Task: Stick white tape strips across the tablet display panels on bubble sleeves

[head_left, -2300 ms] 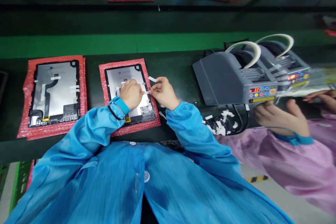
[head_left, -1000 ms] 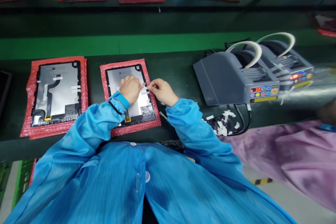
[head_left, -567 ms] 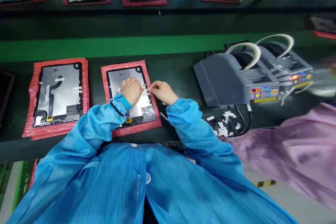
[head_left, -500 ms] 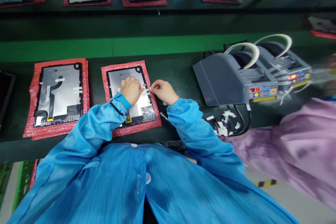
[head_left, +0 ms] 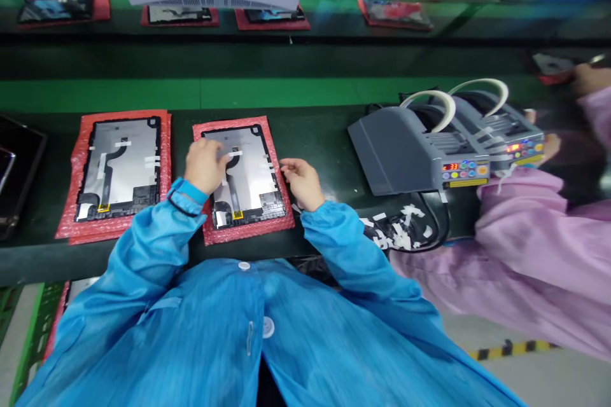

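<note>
A silver-backed panel with a black frame (head_left: 252,172) lies on red bubble wrap (head_left: 210,238) in front of me. A dark flex cable with white tape and a yellow-edged end runs down it. My left hand (head_left: 206,166) is over the panel's left edge, its fingers curved and apart, holding nothing visible. Beside the right edge is my right hand (head_left: 302,183), its fingers bent together; anything between the fingertips is too small to make out. Small white tape pieces sit along the panel's right edge. A similar panel (head_left: 126,172) rests on red wrap to the left.
Two grey tape dispensers (head_left: 396,146) with lit displays stand at the right, near cables and white scraps (head_left: 401,232). A co-worker's pink sleeve (head_left: 534,222) reaches in there. A dark device (head_left: 21,172) lies far left. Wrapped panels (head_left: 62,7) line the shelf behind.
My left hand has moved left, uncovering the panel's cable. My right hand has drawn back slightly from the right edge. A co-worker's hands now show at the right. The view has shifted slightly.
</note>
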Demonstrator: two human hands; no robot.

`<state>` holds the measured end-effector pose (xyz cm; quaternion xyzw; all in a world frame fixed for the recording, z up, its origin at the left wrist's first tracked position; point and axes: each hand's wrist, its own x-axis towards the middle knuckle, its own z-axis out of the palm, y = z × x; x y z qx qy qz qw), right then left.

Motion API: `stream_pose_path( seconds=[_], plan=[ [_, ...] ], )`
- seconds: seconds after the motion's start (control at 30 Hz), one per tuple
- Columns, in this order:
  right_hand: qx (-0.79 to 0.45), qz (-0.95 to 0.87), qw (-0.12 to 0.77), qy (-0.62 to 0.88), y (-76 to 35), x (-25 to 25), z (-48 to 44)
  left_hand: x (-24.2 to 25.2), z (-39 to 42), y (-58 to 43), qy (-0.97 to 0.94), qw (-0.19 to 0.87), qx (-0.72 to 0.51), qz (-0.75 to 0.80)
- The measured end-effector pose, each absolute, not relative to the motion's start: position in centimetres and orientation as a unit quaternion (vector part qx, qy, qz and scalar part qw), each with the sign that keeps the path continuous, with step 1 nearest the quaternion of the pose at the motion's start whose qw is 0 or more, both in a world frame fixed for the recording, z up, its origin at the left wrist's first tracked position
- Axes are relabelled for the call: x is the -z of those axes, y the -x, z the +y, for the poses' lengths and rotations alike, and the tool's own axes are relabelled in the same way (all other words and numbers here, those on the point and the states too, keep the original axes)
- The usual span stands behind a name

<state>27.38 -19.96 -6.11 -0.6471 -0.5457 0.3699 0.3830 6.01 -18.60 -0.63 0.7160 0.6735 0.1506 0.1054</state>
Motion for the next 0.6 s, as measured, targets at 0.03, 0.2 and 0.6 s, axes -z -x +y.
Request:
stream_pose_path(
  seconds=[0.03, 0.2, 0.6],
  plan=[
    [-0.367, -0.533, 0.382, 0.659, -27.4, 5.9, -19.5, 0.6, -19.2, -4.7, -0.696, 0.09, -0.153, 0.696],
    [-0.258, -0.637, 0.304, 0.66, -26.1, 4.0, -18.8, 0.9, -21.4, -2.8, -0.641, 0.141, -0.051, 0.752],
    [-0.492, -0.477, 0.401, 0.608, -24.9, 2.9, -19.3, 0.8, -22.3, -4.1, -0.589, 0.204, -0.033, 0.781]
  ],
)
